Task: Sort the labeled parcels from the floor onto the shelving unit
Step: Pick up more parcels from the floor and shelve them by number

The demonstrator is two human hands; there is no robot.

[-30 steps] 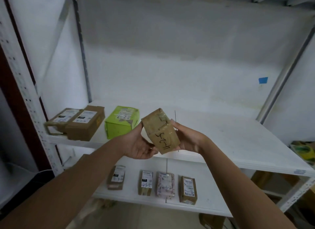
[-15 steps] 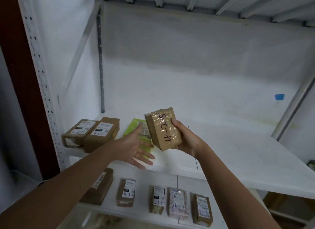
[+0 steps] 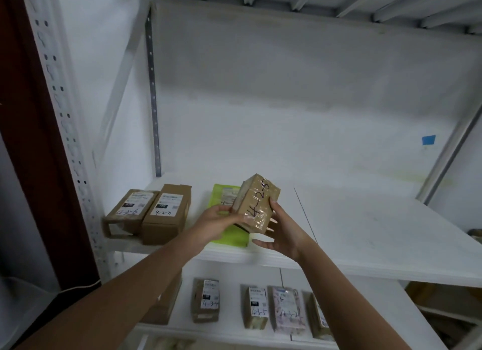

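A small brown parcel (image 3: 257,206) wrapped in clear tape, hand-marked "4-2-5", is held tilted above the front of the white shelf (image 3: 365,235). My right hand (image 3: 283,232) grips it from below and from the right. My left hand (image 3: 217,223) touches its left end with its fingertips. Right behind and under the parcel, a green parcel (image 3: 229,219) lies on the shelf. Two brown labelled boxes (image 3: 154,214) lie side by side at the shelf's left end.
The lower shelf (image 3: 386,310) carries a row of several small labelled parcels (image 3: 258,308). A perforated white upright (image 3: 67,130) stands at the left, a slanted post (image 3: 453,146) at the right. A blue tape square (image 3: 428,140) is stuck on the back wall.
The view has moved closer to the shelf. My left hand, free half a second ago, has come back to the parcel's left end. The parcel has moved forward over the green parcel.
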